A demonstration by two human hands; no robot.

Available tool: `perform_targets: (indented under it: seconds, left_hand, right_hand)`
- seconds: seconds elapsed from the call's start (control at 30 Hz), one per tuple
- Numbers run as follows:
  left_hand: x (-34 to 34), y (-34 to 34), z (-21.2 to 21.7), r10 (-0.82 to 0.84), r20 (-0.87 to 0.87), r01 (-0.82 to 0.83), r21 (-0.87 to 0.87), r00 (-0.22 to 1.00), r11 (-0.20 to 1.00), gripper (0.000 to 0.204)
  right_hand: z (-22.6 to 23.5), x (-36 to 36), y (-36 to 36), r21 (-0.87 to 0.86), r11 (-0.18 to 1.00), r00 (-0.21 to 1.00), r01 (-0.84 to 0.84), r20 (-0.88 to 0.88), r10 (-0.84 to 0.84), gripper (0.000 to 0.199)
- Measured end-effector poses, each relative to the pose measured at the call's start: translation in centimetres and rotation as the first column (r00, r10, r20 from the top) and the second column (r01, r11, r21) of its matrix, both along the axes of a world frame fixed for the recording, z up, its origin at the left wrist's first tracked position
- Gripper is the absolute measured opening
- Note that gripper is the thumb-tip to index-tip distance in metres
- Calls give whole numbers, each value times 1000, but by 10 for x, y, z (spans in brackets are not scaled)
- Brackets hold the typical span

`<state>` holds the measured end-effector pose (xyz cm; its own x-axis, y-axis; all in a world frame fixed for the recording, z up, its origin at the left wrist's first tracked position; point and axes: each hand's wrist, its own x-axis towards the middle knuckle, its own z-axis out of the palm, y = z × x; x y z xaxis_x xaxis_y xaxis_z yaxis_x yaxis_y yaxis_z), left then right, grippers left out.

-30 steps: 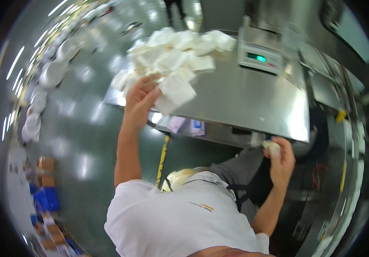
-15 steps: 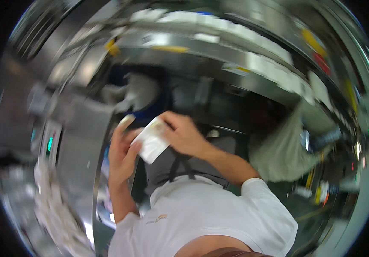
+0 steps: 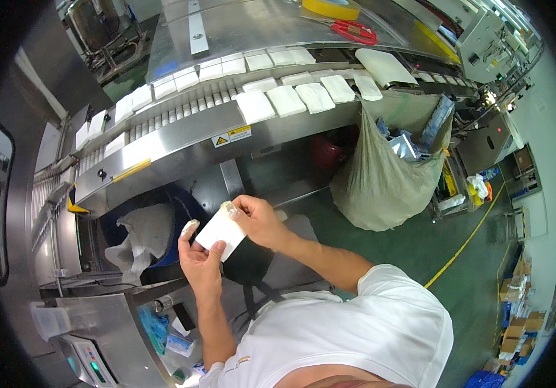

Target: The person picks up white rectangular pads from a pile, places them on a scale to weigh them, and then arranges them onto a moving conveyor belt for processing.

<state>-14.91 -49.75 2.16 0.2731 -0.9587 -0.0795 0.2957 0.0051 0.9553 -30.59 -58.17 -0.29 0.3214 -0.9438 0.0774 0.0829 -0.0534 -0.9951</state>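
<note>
A flat white square piece (image 3: 218, 234), like a folded pad or sheet, is held in front of my body between both hands. My left hand (image 3: 203, 266) pinches its lower left side, thumb on top, with the index finger raised off it. Along the upper right edge, my right hand (image 3: 258, 222) grips it by the fingers. A pale covering wraps the left index fingertip, and another shows on a right fingertip. Similar white pieces (image 3: 285, 101) lie in rows along the roller conveyor (image 3: 181, 113) ahead of me.
A large cloth sack (image 3: 381, 181) with silvery wrappers hangs at the conveyor's right. Below it on the left stands a dark blue bin (image 3: 184, 210) holding grey cloth. A scale (image 3: 90, 362) rests on the steel table (image 3: 113, 326) at lower left. Red-handled scissors (image 3: 354, 31) lie beyond.
My view has swung to the right, away from the side table, and the conveyor now shows sharply. Both hands still hold the white piece.
</note>
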Motion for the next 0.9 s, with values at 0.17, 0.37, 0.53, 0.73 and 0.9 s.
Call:
perform_targets:
  seconds: [0.17, 0.37, 0.53, 0.73, 0.9]
  left_hand:
    - [13, -36, 7, -83, 6, 83, 30, 996, 996, 71]
    - [37, -71, 19, -201, 140, 199, 32, 970, 980, 77]
    - [50, -123, 20, -273, 220, 272, 36, 937, 962, 85]
    - [43, -258, 51, -293, 366, 313, 3, 884, 950, 74]
    - [39, -350, 34, -472, 546, 501, 108, 692, 859, 60]
  right_hand:
    - [-6, -9, -32, 202, 967, 985, -154, 106, 135, 16]
    - [15, -21, -65, 168, 944, 958, -283, 3, 287, 27]
    - [15, -9, -84, 181, 975, 989, -129, 92, 113, 24]
    - [20, 0, -121, 317, 944, 914, 91, 350, -206, 31]
    - [3, 3, -129, 321, 947, 880, -10, 453, -144, 30]
